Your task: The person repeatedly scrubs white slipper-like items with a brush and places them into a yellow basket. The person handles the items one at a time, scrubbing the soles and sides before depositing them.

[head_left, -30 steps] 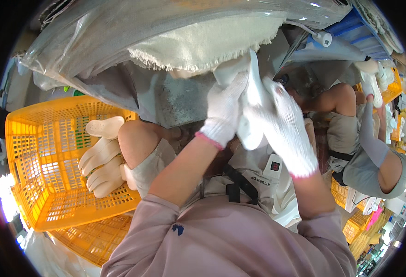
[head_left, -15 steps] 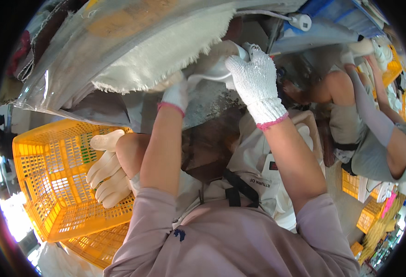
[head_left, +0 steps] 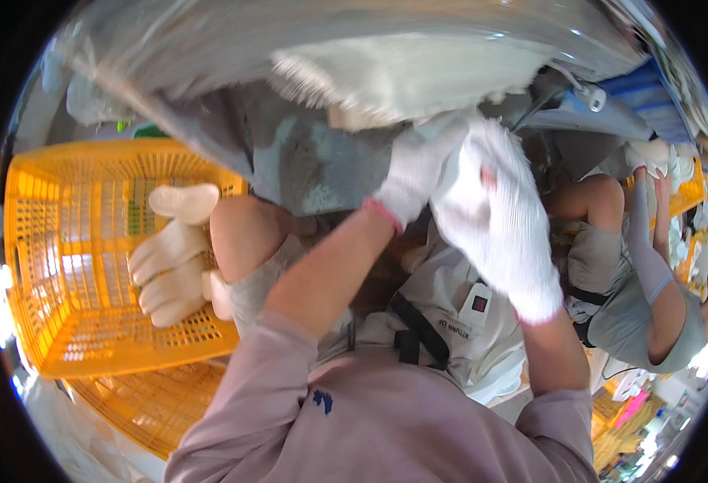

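Observation:
My left hand (head_left: 418,173), in a white knit glove with a pink cuff, is closed with its fingertips against a smooth white piece (head_left: 451,185). My right hand (head_left: 503,213), in a matching glove, closes round the same piece from the other side. Motion blur and the gloves hide most of the piece, so its full shape cannot be made out. Just above both hands hangs a cream cloth with a frayed edge (head_left: 418,72). Whether the piece touches that cloth is unclear.
To the left a yellow plastic crate (head_left: 120,362) holds several cream, rounded, elongated pieces (head_left: 169,266), resting on another yellow crate (head_left: 128,406). Clear plastic sheeting (head_left: 209,40) covers the surface ahead. A small white lamp-like head (head_left: 592,98) sits far right. A co-worker (head_left: 636,274) sits at right.
My hands have come together toward the right; the left moved right and up close to the right. My right hand has turned and come down. The view has shifted, and the white piece is less visible.

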